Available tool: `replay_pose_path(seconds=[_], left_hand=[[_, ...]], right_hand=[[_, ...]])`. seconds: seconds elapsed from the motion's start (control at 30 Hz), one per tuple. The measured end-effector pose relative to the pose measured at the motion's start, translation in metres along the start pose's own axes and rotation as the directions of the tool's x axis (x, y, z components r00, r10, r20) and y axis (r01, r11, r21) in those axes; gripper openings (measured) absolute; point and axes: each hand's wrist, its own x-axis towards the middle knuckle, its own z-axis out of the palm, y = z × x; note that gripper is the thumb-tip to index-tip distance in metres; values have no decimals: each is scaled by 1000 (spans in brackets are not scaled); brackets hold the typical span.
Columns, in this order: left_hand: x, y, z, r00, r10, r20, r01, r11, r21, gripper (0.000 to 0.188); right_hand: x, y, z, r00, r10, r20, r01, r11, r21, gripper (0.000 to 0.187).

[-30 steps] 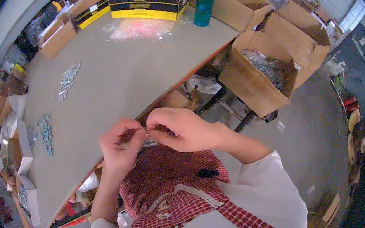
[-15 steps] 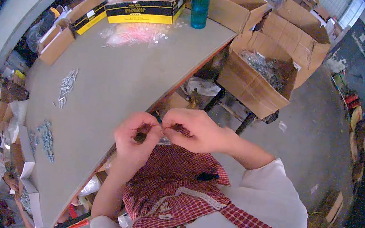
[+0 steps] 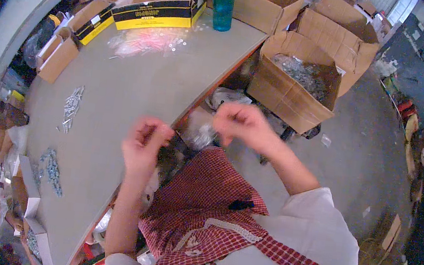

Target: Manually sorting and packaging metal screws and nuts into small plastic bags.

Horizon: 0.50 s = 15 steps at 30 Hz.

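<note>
My right hand (image 3: 242, 124) is raised beyond the table edge with its fingers pinched together. A small clear plastic bag (image 3: 202, 135) hangs at its fingertips, blurred by motion. My left hand (image 3: 146, 141) is over the edge of the table (image 3: 122, 84), apart from the right one, fingers curled and thumb against them. Whether anything small is in that hand is hidden. Further left on the tabletop lie a pile of silver screws (image 3: 71, 108) and a pile of bluish-grey small hardware (image 3: 52, 171). A heap of pinkish-white small plastic parts (image 3: 146, 41) lies toward the far side.
A teal tumbler (image 3: 222, 6) stands at the far table corner, beside a black and yellow cardboard box (image 3: 154, 17). An open carton (image 3: 290, 100) holding clear packets stands right of the table. A white tray (image 3: 38, 235) of small parts is at the lower left.
My hands, together before, have drawn apart: the left moved slightly left, the right moved up and right with the clear bag. The view has shifted a little.
</note>
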Motion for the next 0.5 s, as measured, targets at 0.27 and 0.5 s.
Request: replay_pose_path(seconds=[0.27, 0.5], left_hand=[[7, -4, -124, 908, 114, -403, -58, 987, 147, 9], [7, -45, -151, 895, 205, -397, -46, 926, 374, 6]], right_hand=[[35, -13, -85, 664, -228, -713, 316, 949, -9, 10], [204, 53, -52, 790, -610, -59, 237, 394, -888, 26]])
